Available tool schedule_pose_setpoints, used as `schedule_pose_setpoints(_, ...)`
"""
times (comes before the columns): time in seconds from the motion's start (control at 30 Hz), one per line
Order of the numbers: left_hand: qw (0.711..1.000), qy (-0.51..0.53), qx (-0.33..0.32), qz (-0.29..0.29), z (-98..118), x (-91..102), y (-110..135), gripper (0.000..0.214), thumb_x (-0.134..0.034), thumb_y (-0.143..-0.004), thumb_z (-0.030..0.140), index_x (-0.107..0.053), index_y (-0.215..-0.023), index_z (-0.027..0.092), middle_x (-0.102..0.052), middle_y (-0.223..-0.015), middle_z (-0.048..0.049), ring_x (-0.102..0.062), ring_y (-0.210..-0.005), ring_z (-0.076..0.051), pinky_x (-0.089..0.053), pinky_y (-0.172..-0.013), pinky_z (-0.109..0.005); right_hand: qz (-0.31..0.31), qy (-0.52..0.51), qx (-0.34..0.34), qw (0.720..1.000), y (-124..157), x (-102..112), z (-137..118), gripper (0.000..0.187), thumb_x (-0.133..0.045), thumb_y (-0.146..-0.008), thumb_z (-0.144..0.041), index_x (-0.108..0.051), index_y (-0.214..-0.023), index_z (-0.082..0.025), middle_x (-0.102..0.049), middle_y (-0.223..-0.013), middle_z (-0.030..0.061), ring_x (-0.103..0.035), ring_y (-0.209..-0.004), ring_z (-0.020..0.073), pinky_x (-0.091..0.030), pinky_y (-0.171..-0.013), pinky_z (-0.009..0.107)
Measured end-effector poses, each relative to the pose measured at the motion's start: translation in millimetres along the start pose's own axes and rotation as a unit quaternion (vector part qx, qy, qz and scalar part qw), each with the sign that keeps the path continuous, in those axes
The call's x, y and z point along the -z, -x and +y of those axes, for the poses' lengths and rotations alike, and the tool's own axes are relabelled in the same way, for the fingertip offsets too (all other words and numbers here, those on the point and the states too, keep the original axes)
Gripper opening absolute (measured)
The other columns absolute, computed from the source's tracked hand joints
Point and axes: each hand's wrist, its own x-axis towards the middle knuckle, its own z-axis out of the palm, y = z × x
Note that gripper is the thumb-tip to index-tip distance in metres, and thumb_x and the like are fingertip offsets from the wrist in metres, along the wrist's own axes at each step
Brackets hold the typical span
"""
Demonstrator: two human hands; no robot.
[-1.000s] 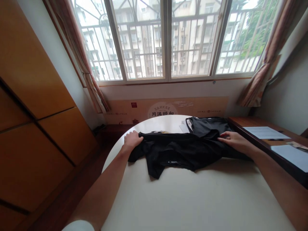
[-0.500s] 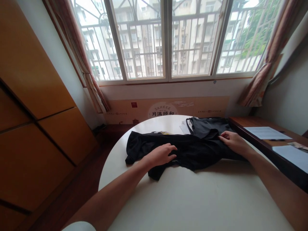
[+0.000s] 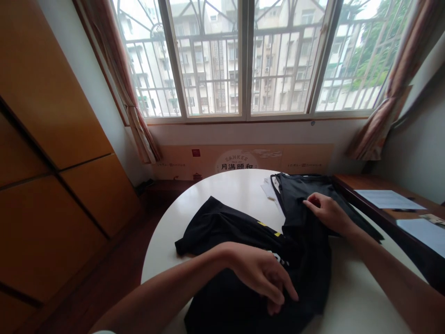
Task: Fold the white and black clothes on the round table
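A black shirt (image 3: 222, 220) with yellow marks and white print lies partly spread on the white round table (image 3: 167, 260). At its right side my right hand (image 3: 325, 211) has thumb and fingers pinched on the dark cloth. My left hand (image 3: 264, 276) hangs over the front part of the shirt, fingers loosely bent and apart, with no cloth visible between them. Behind my right hand, a dark folded pile (image 3: 302, 183) of cloth rests on the table, partly overlapped by the shirt.
White papers or tags (image 3: 269, 190) stick out left of the pile. To the right stands a brown wooden table (image 3: 347, 181) with paper sheets (image 3: 385, 198) on it. A wooden cabinet (image 3: 83, 185) is on the left. Ahead are a window and a printed board (image 3: 174, 157).
The shirt's front part has come toward me and opened out, showing yellow marks and white print. My left hand moved nearer and right; my right hand shifted slightly left, still pinching cloth.
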Motion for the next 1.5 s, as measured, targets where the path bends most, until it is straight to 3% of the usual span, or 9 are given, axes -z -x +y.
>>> schedule_pose_setpoints(0.1, 0.97, -0.08, -0.053, 0.223, -3, -2.3, -11, 0.03, -0.065, -0.094, 0.025, -0.071, -0.123, 0.018, -0.075, -0.095, -0.0046, -0.073, -0.088, -0.019, -0.058, -0.084, -0.031, -0.053, -0.101, 0.015, 0.993, 10, -14, -34, 0.035, -0.066, -0.087, -0.056, -0.07, -0.093, -0.021, -0.078, -0.089, 0.0077, -0.073, -0.082, 0.0272, -0.054, -0.077, 0.039)
schedule_pose_setpoints(0.27, 0.813, -0.198, -0.081, 0.542, -14, 21.0, -8, 0.08, -0.077, -0.085, 0.029, -0.043, -0.156, 0.015, -0.05, -0.156, -0.0235, -0.054, -0.141, -0.034, -0.048, -0.114, -0.048, -0.197, -0.243, 0.057, 0.948, 37, -27, -93, 0.038, -0.071, -0.093, -0.047, -0.069, -0.122, -0.022, -0.076, -0.125, 0.0128, -0.071, -0.118, 0.0315, -0.057, -0.094, 0.043)
schedule_pose_setpoints(0.4, 0.808, -0.253, -0.058, 0.528, -25, 42.3, 4, 0.046, -0.079, -0.085, 0.03, -0.065, -0.127, 0.018, -0.052, -0.158, -0.019, -0.043, -0.15, -0.038, -0.036, -0.123, -0.054, -0.242, -0.334, 0.07, 0.908, 52, -32, -114, 0.041, -0.07, -0.097, -0.044, -0.061, -0.132, -0.025, -0.07, -0.14, 0.0142, -0.075, -0.108, 0.0259, -0.057, -0.1, 0.046)
schedule_pose_setpoints(0.57, 0.854, -0.132, -0.067, 0.499, -25, 55.2, 12, 0.009, -0.053, -0.099, 0.023, -0.059, -0.103, 0.018, -0.071, -0.078, -0.0019, -0.072, -0.077, -0.019, -0.056, -0.08, -0.034, -0.186, -0.273, 0.033, 0.943, 44, -29, -96, 0.066, -0.078, -0.092, -0.051, -0.05, -0.144, -0.021, -0.071, -0.13, 0.0152, -0.073, -0.096, 0.0237, -0.061, -0.087, 0.043)
schedule_pose_setpoints(0.73, 0.837, -0.253, -0.086, 0.478, -23, 52.3, 17, 0.058, -0.081, -0.085, 0.043, -0.06, -0.134, 0.02, -0.069, -0.131, -0.0153, -0.068, -0.116, -0.029, -0.055, -0.098, -0.042, -0.259, -0.249, 0.019, 0.933, 40, -24, -86, 0.065, -0.076, -0.093, -0.056, -0.053, -0.141, -0.019, -0.073, -0.122, 0.0136, -0.071, -0.097, 0.0239, -0.059, -0.082, 0.039)
schedule_pose_setpoints(0.9, 0.835, -0.288, -0.05, 0.467, -37, 53.4, 7, 0.018, -0.063, -0.092, 0.029, -0.073, -0.103, 0.019, -0.076, -0.115, -0.0117, -0.07, -0.109, -0.029, -0.052, -0.1, -0.041, -0.307, -0.283, 0.024, 0.908, 44, -23, -96, 0.055, -0.076, -0.094, -0.053, -0.06, -0.135, -0.02, -0.073, -0.122, 0.0118, -0.07, -0.105, 0.0253, -0.058, -0.089, 0.04)
schedule_pose_setpoints(1.07, 0.739, -0.19, -0.095, 0.639, -27, 69.0, 17, 0.017, -0.057, -0.089, 0.033, -0.066, -0.086, 0.019, -0.067, -0.08, -0.0006, -0.061, -0.074, -0.017, -0.049, -0.073, -0.029, -0.281, -0.274, 0.0, 0.92, 42, -17, -94, 0.069, -0.083, -0.086, -0.056, -0.06, -0.139, -0.018, -0.075, -0.11, 0.0092, -0.07, -0.095, 0.0246, -0.058, -0.08, 0.037)
schedule_pose_setpoints(1.33, 0.619, -0.136, -0.086, 0.769, -19, 95.7, 61, 0.019, -0.057, -0.08, 0.036, -0.061, -0.071, 0.02, -0.056, -0.067, 0.0022, -0.05, -0.065, -0.015, -0.039, -0.062, -0.026, -0.432, -0.367, -0.033, 0.823, 51, -16, -105, 0.037, -0.086, -0.084, -0.045, -0.076, -0.103, -0.015, -0.077, -0.098, 0.0063, -0.074, -0.096, 0.0265, -0.06, -0.083, 0.036)
schedule_pose_setpoints(1.5, 0.583, -0.091, -0.062, 0.805, -27, 106.8, 80, 0.023, -0.058, -0.076, 0.034, -0.051, -0.059, 0.021, -0.042, -0.056, 0.0036, -0.039, -0.057, -0.013, -0.03, -0.054, -0.027, -0.363, -0.372, -0.13, 0.844, 51, -23, -106, 0.034, -0.082, -0.077, -0.026, -0.069, -0.107, -0.018, -0.063, -0.07, -0.0039, -0.053, -0.049, 0.0099, -0.035, -0.04, 0.019)
